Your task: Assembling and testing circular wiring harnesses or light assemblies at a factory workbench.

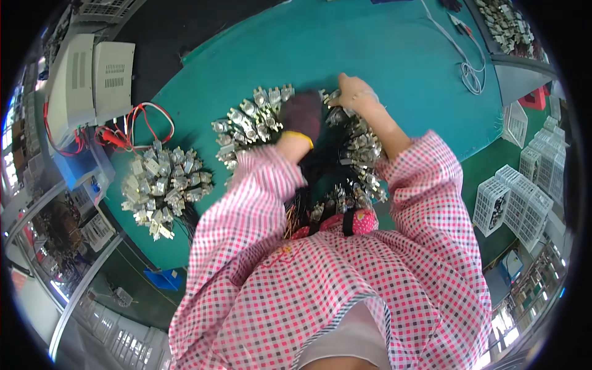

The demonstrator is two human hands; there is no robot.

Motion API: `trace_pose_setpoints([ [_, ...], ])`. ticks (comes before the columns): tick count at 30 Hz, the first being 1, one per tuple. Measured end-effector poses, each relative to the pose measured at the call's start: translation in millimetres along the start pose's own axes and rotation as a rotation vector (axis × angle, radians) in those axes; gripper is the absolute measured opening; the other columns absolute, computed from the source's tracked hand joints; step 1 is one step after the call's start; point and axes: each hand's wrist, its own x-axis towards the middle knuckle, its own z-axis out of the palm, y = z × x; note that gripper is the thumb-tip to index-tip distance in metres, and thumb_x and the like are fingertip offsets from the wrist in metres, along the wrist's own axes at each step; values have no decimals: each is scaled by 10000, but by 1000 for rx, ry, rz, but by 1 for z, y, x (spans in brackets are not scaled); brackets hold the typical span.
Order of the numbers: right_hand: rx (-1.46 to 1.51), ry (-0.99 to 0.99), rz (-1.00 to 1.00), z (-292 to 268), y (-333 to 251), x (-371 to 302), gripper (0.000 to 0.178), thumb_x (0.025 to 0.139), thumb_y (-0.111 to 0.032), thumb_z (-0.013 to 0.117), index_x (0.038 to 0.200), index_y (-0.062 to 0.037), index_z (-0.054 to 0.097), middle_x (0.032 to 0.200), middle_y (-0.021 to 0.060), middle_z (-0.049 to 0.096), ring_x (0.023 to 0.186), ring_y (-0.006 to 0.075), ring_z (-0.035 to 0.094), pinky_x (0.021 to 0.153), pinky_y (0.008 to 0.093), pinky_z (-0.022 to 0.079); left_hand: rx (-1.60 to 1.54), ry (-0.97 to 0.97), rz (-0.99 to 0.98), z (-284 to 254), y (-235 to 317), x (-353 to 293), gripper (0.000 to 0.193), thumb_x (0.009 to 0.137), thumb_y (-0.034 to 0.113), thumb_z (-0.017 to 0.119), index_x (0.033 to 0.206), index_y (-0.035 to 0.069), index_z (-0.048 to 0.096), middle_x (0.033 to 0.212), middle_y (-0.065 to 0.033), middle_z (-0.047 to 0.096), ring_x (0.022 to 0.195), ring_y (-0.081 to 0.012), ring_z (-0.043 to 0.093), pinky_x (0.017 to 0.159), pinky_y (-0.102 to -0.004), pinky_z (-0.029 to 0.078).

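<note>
My left hand (pixel 301 117), in a dark glove with a yellow cuff, reaches over the far side of a ring of small silvery metal parts (pixel 250 117). Its fingers are smeared and partly hidden. Close to its right is my bare right hand (pixel 356 94), fingers bent and closed around a small silvery part (pixel 333 97) at the ring's far edge. More of these parts (pixel 364 148) curve down the right side below my right hand. Dark wires (pixel 317 163) from the parts bunch in the ring's middle, between my forearms.
A second heap of silvery parts (pixel 163 185) lies left on the green mat (pixel 407 55). Beige instrument boxes (pixel 111 74) with red leads (pixel 148 108) stand at the far left. A grey cable (pixel 470 77) lies far right. White plastic baskets (pixel 515 200) stand beyond the table's right edge.
</note>
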Motion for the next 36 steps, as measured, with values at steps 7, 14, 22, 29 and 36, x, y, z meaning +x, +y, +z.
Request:
trace_pose_setpoints([
  [7,416,-36,-220,-5,54,-13,515,743,-391,653,1092,-31,538,957,176,623,891,278,600,792,352,460,-335,256,306,16,20,-29,552,725,299,643,1211,136,438,1106,-109,490,1025,-305,500,812,-458,420],
  [14,623,-156,-349,-6,79,-42,434,741,-324,718,1028,-20,599,928,77,617,836,163,559,745,292,449,-200,346,101,12,-5,-18,462,755,314,607,1201,219,528,1114,-85,515,1009,-292,510,821,-470,408],
  [22,195,76,-299,-6,34,12,397,702,-276,743,966,-19,595,986,172,620,927,277,598,776,366,472,103,343,357,-4,-15,-2,342,750,263,550,1092,258,553,1034,-52,491,986,-234,498,772,-403,406],
  [29,-178,187,-73,-18,6,1,493,723,-416,699,990,-11,618,1008,189,628,980,324,595,838,395,487,202,500,558,-8,-10,12,230,742,222,522,955,191,605,938,-36,494,945,-217,492,745,-348,409],
  [36,-169,-74,-59,-15,2,8,473,746,-449,669,912,-6,666,984,189,639,955,336,605,830,399,483,285,169,477,-20,-4,32,216,737,244,566,937,172,608,986,-62,519,966,-234,502,790,-370,415],
])
